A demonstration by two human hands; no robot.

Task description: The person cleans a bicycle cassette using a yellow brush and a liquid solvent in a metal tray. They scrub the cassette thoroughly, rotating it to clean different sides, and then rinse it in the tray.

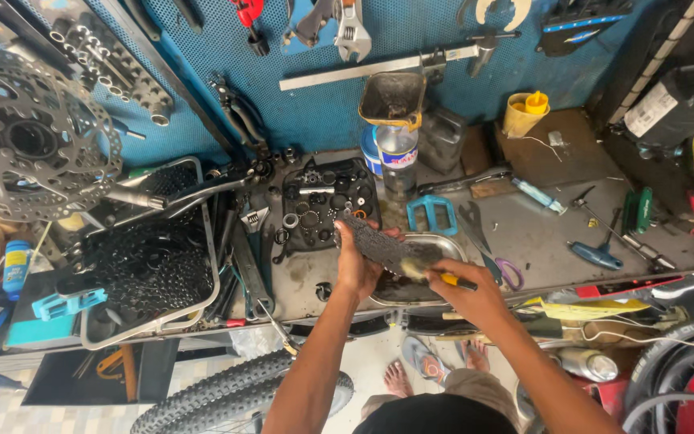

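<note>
My left hand grips a dark, greasy cassette of bicycle sprockets, held tilted over a metal tray at the bench's front edge. My right hand holds a small brush with a yellow handle, its bristles pressed against the lower end of the sprockets. Both forearms reach in from the bottom of the view.
A black tray of small parts sits behind my left hand. A wire basket of chains is at left, a brake disc upper left. Blue pedal, wrenches, scissors and screwdrivers lie on the bench. A tyre is below.
</note>
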